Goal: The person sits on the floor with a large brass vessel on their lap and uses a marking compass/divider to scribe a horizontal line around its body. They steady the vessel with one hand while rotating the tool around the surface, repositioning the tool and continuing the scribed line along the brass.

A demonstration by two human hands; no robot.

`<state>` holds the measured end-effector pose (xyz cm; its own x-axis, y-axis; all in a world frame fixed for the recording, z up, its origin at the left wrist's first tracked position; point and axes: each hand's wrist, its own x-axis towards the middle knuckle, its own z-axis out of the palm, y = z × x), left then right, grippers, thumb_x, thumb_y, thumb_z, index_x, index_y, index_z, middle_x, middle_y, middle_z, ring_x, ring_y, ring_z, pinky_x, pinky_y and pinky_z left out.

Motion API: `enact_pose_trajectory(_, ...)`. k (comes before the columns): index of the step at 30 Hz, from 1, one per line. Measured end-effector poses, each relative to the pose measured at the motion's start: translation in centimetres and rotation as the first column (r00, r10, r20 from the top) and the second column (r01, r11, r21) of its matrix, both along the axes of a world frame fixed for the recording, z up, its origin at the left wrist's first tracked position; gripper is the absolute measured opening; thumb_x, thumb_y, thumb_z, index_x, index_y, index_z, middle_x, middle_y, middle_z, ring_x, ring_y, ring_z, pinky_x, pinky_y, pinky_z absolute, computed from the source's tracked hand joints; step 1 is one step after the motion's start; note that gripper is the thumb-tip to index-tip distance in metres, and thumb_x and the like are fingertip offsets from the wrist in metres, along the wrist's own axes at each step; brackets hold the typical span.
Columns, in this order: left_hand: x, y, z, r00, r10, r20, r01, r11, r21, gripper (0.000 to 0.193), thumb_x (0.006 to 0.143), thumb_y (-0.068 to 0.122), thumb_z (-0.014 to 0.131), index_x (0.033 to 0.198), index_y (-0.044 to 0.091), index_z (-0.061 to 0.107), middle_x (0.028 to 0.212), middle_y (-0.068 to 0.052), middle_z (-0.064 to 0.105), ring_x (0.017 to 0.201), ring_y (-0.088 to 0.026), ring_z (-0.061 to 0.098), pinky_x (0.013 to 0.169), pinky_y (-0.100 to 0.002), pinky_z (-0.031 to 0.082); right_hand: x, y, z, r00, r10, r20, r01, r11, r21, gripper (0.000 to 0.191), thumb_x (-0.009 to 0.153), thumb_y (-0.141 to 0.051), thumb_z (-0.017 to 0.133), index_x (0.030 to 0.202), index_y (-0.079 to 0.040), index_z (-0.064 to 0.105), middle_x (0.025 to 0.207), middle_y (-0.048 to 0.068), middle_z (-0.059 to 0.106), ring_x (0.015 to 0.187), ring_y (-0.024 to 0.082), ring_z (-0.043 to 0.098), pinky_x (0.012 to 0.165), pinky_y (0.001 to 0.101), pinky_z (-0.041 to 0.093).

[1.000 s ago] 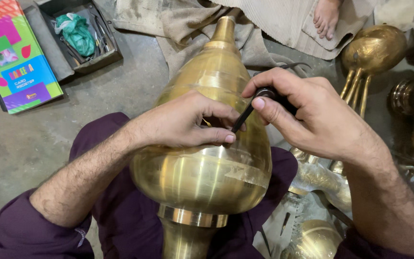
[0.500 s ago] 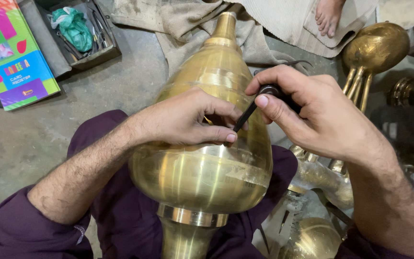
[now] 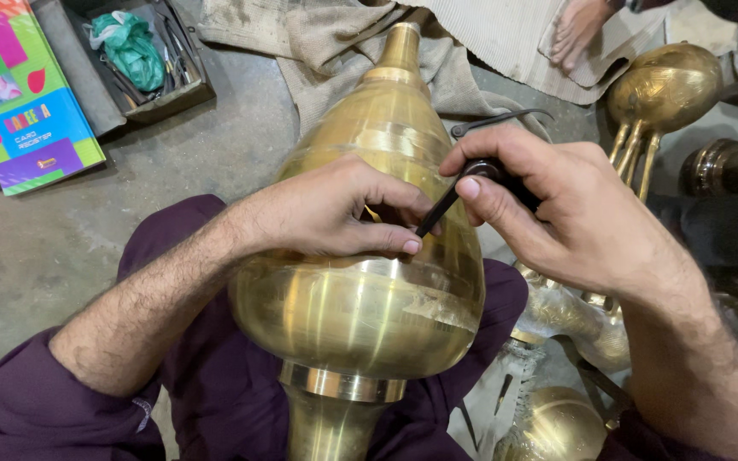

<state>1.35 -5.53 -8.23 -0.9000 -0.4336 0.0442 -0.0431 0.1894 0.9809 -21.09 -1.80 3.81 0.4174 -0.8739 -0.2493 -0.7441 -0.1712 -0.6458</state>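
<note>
A metalworker's floor workshop: brass vessels [image 3: 664, 81] lie about on a bare concrete floor [image 3: 61, 230], a metal tool tray [image 3: 143, 60] sits open, and worn cloths [image 3: 326, 43] are spread for sitting.

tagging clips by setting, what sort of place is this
Most likely a brass metalwork workshop, worked at floor level. The person's hands hold a dark pointed tool to a large brass vessel; more brass pieces and a box of tools lie on the concrete floor.
</note>
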Motion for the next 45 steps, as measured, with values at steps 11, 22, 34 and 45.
enact_pose_trajectory(11, -0.2, -1.6, -0.7, 0.991, -0.113, 0.07, 0.112, 0.994, 0.013, 0.038, 0.094, 0.036, 0.072, 0.128, 0.02, 0.071, 0.104, 0.002, 0.081, 0.099, -0.012, 0.078, 0.089, -0.033, 0.062, -0.6, -0.2, -0.5, 0.989, 0.14, -0.043, -0.144, 0.983, -0.114, 0.025, 0.099, -0.016, 0.068, 0.123, -0.007, 0.065, 0.097, 0.009, 0.077, 0.078, 0.013, 0.078, 0.06, 0.0272, 0.061)
enact_pose_trajectory(22, -0.8, -2.5, -2.4, 0.984, -0.166, -0.067, 0.167, 0.986, 0.007, 0.037, 0.096, 0.034, 0.069, 0.128, 0.017, 0.07, 0.099, 0.001, 0.083, 0.092, -0.009, 0.08, 0.087, -0.032, 0.062, -1.5, -1.1, -2.3, 0.991, 0.088, -0.1, -0.087, 0.996, 0.008, 0.026, 0.096, -0.019, 0.069, 0.121, -0.01, 0.067, 0.079, 0.003, 0.078, 0.058, 0.01, 0.07, 0.044, 0.0262, 0.052)
enact_pose_trajectory(34, 1.0, 0.6, -0.3, 0.987, -0.066, -0.143, 0.025, 0.962, -0.271, 0.024, 0.1, 0.023, 0.069, 0.117, 0.006, 0.07, 0.095, -0.008, 0.078, 0.086, -0.022, 0.078, 0.078, -0.038, 0.063, 1.1, 1.7, 3.8, 0.941, 0.224, -0.254, -0.251, 0.965, -0.076, 0.036, 0.088, -0.024, 0.075, 0.119, -0.007, 0.066, 0.095, 0.014, 0.075, 0.078, 0.032, 0.075, 0.063, 0.0391, 0.061)
enact_pose_trajectory(45, 1.6, 2.1, 0.1, 1.0, -0.01, 0.021, 0.017, 0.927, -0.375, 0.03, 0.084, 0.014, 0.077, 0.112, 0.007, 0.071, 0.104, -0.012, 0.076, 0.098, -0.029, 0.074, 0.092, -0.041, 0.059, 8.9, -1.0, 4.7, 0.896, 0.315, -0.313, -0.264, 0.945, 0.195, 0.063, 0.11, -0.047, 0.045, 0.155, -0.003, 0.04, 0.128, 0.021, 0.069, 0.103, 0.028, 0.074, 0.09, 0.0436, 0.059)
